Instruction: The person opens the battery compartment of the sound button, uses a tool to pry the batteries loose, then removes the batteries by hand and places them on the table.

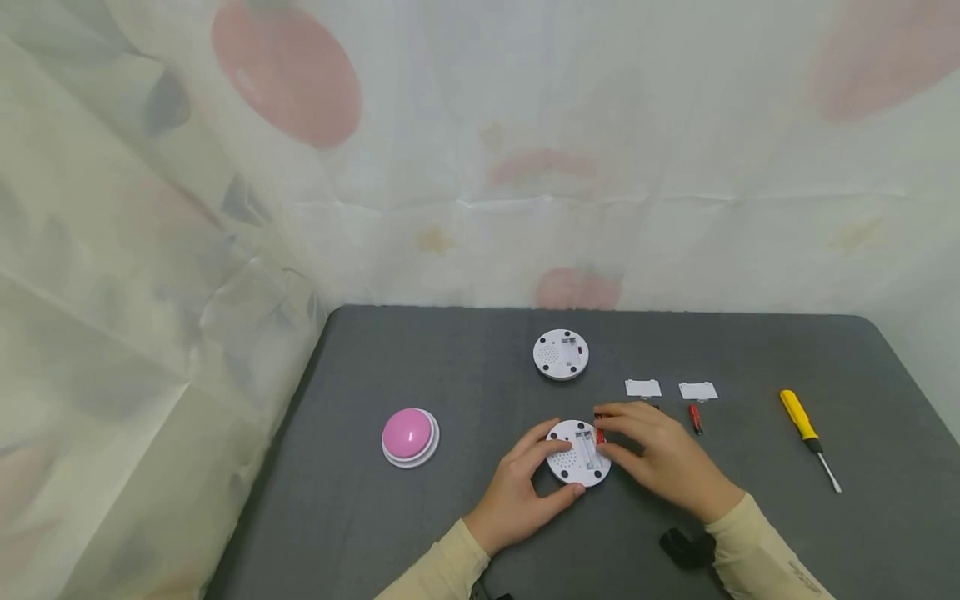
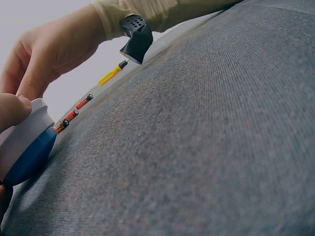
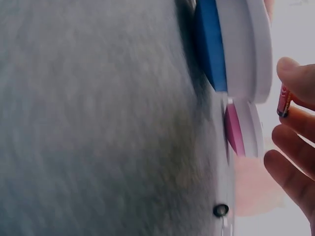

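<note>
My left hand [image 1: 517,496] grips the rim of a white round push button [image 1: 566,462], thumb at the near edge and fingers over the far side. It is turned base up, with its battery compartment uncovered. Its blue dome [image 2: 34,157] faces down in the left wrist view. My right hand [image 1: 660,454] pinches a small red battery [image 3: 284,101] between thumb and fingertips, at the right side of the compartment. Another red battery [image 1: 696,419] lies to the right of that hand. The left wrist view shows several batteries [image 2: 84,101] in a row behind the button.
A second white button [image 1: 551,354], base up with its compartment uncovered, lies farther back. The pink-domed button [image 1: 408,435] sits dome up on the left. Two white battery covers [image 1: 643,388] lie behind the right hand. A yellow-handled screwdriver [image 1: 797,414] rests at the far right.
</note>
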Tool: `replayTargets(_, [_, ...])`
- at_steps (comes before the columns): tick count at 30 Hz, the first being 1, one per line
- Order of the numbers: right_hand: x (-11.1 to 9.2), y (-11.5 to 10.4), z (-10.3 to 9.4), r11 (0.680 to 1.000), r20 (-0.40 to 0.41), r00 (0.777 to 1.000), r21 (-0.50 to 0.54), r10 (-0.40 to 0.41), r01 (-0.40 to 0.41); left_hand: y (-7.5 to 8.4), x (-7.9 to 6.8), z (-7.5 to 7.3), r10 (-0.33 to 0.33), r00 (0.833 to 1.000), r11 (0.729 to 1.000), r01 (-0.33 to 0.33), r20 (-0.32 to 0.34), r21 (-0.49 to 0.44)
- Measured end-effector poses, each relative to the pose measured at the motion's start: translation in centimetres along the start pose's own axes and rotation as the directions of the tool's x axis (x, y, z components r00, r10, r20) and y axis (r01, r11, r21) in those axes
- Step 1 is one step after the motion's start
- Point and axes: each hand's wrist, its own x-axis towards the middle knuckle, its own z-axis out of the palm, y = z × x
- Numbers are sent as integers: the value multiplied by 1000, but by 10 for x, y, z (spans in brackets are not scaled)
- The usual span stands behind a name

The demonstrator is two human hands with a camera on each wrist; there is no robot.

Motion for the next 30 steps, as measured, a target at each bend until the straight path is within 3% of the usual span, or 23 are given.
replayTargets(9, [-10,21,-20,999,-69,996,-15,51,-52,-1,0,1,-2,1000,1000,3,-17,7])
replayTargets(17, [-39,47,-41,987,-135,983,-87,122,-135,1,-1,1,-14,1000,1000,14,-10,-3])
replayTargets(24, [-62,60,-58,949,-162,959,-180,233,-260,2,-1,0,-11,1000,1000,11,-14,-2])
replayTargets(30, [-77,66,-66,900,-127,921,-204,367,-386,1,-1,0,-21,1000,1000,21,-12,-9])
